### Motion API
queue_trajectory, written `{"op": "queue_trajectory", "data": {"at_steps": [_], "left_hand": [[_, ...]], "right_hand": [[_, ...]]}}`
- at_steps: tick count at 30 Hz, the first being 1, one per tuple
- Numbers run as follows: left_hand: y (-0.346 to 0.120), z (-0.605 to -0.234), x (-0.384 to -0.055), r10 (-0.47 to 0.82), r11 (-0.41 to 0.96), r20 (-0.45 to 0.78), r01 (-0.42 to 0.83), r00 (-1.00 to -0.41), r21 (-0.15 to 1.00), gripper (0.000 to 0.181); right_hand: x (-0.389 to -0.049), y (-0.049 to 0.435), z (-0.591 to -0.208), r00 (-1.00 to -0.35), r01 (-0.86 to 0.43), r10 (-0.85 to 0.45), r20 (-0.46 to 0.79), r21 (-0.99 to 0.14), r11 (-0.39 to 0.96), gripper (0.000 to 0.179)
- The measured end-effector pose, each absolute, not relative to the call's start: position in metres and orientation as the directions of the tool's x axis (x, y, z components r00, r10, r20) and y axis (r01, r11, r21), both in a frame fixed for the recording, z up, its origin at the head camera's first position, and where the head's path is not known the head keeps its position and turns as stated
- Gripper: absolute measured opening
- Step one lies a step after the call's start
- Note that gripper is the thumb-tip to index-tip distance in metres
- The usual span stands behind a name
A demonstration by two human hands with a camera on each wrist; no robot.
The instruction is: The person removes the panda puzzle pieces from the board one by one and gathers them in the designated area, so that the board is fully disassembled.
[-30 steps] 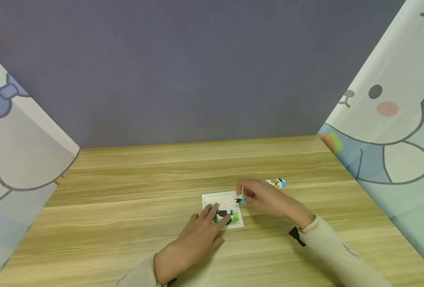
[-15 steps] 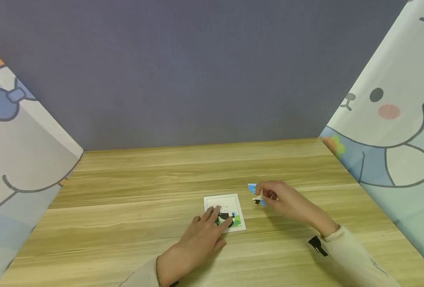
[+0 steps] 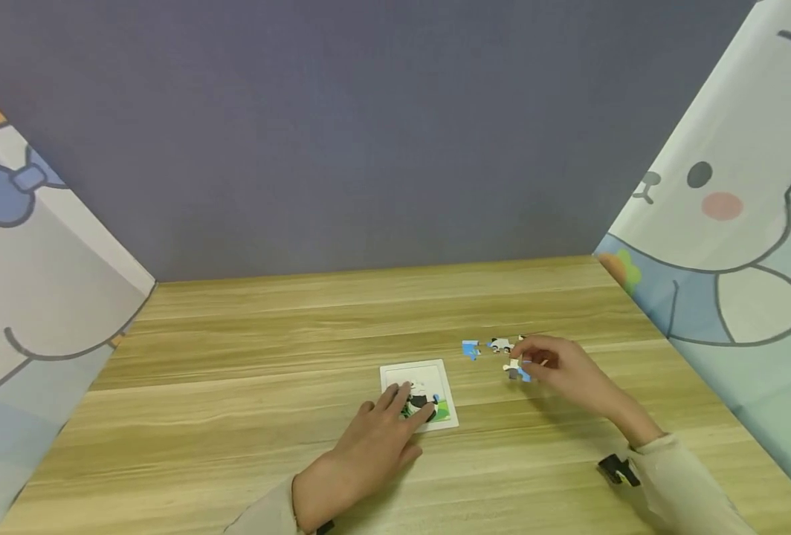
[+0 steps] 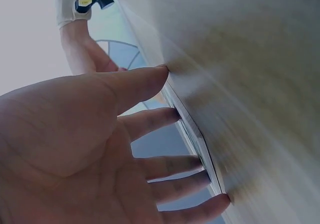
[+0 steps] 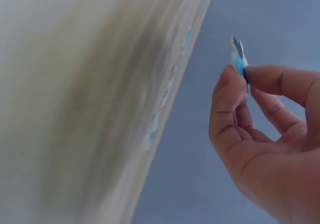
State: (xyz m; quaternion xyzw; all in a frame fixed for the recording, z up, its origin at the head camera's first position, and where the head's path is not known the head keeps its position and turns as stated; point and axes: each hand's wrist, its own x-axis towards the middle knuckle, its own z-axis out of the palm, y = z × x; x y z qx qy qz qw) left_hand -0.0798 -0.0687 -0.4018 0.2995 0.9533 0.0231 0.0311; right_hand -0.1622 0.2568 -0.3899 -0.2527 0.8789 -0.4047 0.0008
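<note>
My right hand point(image 3: 563, 368) pinches a puzzle piece point(image 3: 514, 369) of white, black and blue between thumb and forefinger. In the right wrist view that piece point(image 5: 238, 56) is held up off the table. My left hand point(image 3: 375, 438) lies with fingers spread on the white puzzle tray point(image 3: 419, 364), its fingertips at the tray's surface and edge. Inside the tray, joined pieces point(image 3: 444, 411) show green and black-and-white, partly hidden by the fingers. Beyond and left of the right hand lie a blue piece point(image 3: 470, 349) and a panda-face piece point(image 3: 501, 345).
The wooden table point(image 3: 268, 357) runs back to a dark grey panel point(image 3: 369, 134). Cartoon-printed panels stand at the left point(image 3: 47, 282) and right point(image 3: 723, 223). In the right wrist view another loose piece point(image 5: 151, 132) lies on the table.
My right hand has moved right, away from the tray, carrying the puzzle piece. The loose pieces behind it have come into view. My left hand stays on the tray.
</note>
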Motion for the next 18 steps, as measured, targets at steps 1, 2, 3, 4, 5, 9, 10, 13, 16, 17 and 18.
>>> {"op": "queue_trajectory", "data": {"at_steps": [1,2,3,4,5,9,10,13,16,17,18], "left_hand": [[-0.069,-0.401,-0.080,0.575,0.818,-0.046,0.572,-0.817,0.067,0.053],[-0.069,-0.401,-0.080,0.578,0.816,-0.047,0.574,-0.815,0.071,0.053],[-0.069,-0.401,-0.081,0.579,0.815,-0.048,0.575,-0.814,0.073,0.053],[-0.069,-0.401,-0.081,0.580,0.814,-0.051,0.576,-0.813,0.076,0.054],[-0.069,-0.400,-0.081,0.580,0.814,-0.051,0.576,-0.813,0.077,0.054],[-0.070,-0.399,-0.081,0.575,0.817,-0.051,0.570,-0.817,0.083,0.055],[-0.070,-0.400,-0.081,0.574,0.818,-0.049,0.570,-0.817,0.084,0.055],[-0.070,-0.400,-0.082,0.575,0.817,-0.042,0.570,-0.817,0.086,0.053],[-0.070,-0.401,-0.082,0.576,0.816,-0.041,0.572,-0.816,0.080,0.052],[-0.070,-0.402,-0.082,0.578,0.815,-0.039,0.574,-0.815,0.078,0.052],[-0.070,-0.402,-0.082,0.580,0.814,-0.037,0.576,-0.814,0.076,0.052]], "right_hand": [[-0.162,0.261,-0.392,-0.882,-0.420,-0.432,0.188,-0.730,0.540,0.016],[-0.162,0.265,-0.393,-0.890,-0.398,-0.422,0.172,-0.744,0.537,0.015],[-0.162,0.269,-0.394,-0.897,-0.377,-0.415,0.154,-0.755,0.537,0.014],[-0.162,0.272,-0.396,-0.901,-0.361,-0.413,0.135,-0.763,0.536,0.014],[-0.163,0.275,-0.397,-0.902,-0.345,-0.415,0.116,-0.772,0.533,0.014],[-0.168,0.283,-0.400,-0.902,-0.309,-0.427,0.061,-0.783,0.540,0.014],[-0.169,0.285,-0.401,-0.901,-0.309,-0.429,0.058,-0.780,0.544,0.015],[-0.171,0.289,-0.403,-0.905,-0.317,-0.421,0.063,-0.761,0.567,0.015],[-0.171,0.290,-0.405,-0.910,-0.326,-0.406,0.081,-0.745,0.582,0.014],[-0.170,0.291,-0.406,-0.912,-0.328,-0.400,0.087,-0.740,0.587,0.014],[-0.170,0.290,-0.408,-0.913,-0.332,-0.396,0.094,-0.735,0.592,0.015]]}}
